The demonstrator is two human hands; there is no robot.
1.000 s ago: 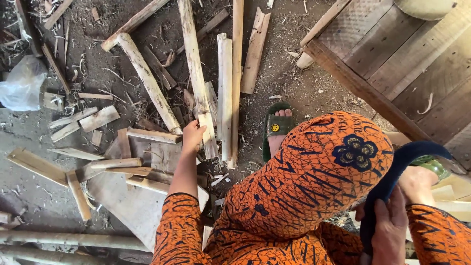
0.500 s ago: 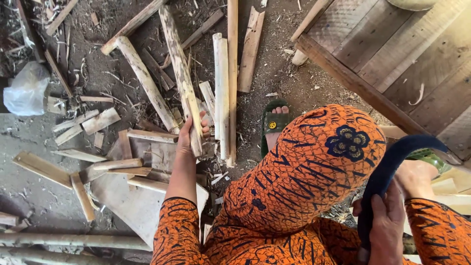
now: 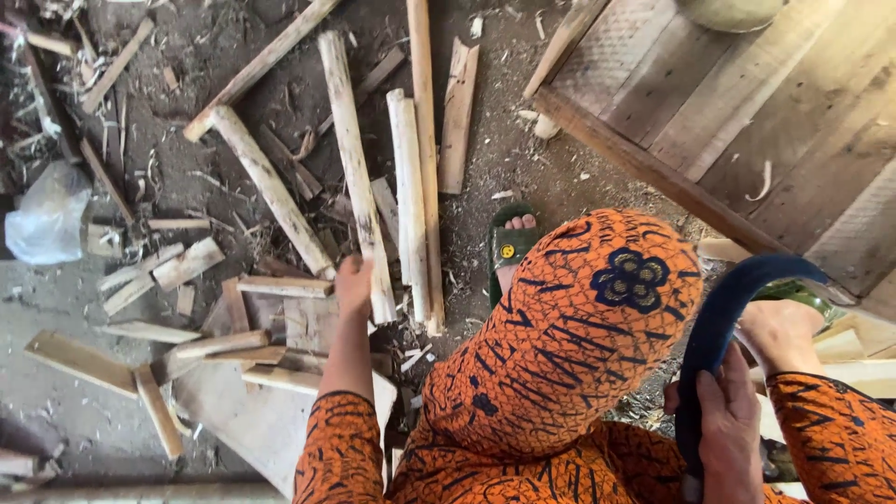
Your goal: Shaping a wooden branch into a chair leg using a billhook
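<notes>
My left hand (image 3: 354, 280) reaches forward and grips the near end of a long pale peeled wooden stick (image 3: 351, 159) lying on the dirt among other sticks. My right hand (image 3: 730, 439), at the lower right, is closed around a dark blue curved tool (image 3: 714, 322) that arcs up over my lap. My raised knee in orange patterned cloth (image 3: 569, 345) fills the middle. My foot in a green sandal (image 3: 509, 247) rests on the ground beyond it.
Several more peeled sticks (image 3: 409, 196) and split boards (image 3: 280, 285) lie scattered on dirt with shavings. A wooden plank platform (image 3: 747, 103) stands at the upper right. A crumpled plastic bag (image 3: 47, 215) is at the left, and a flat pale slab (image 3: 252, 420) sits by my left arm.
My left hand has closed on the pale stick and drawn it nearer to me. The right hand has kept its hold on the curved tool.
</notes>
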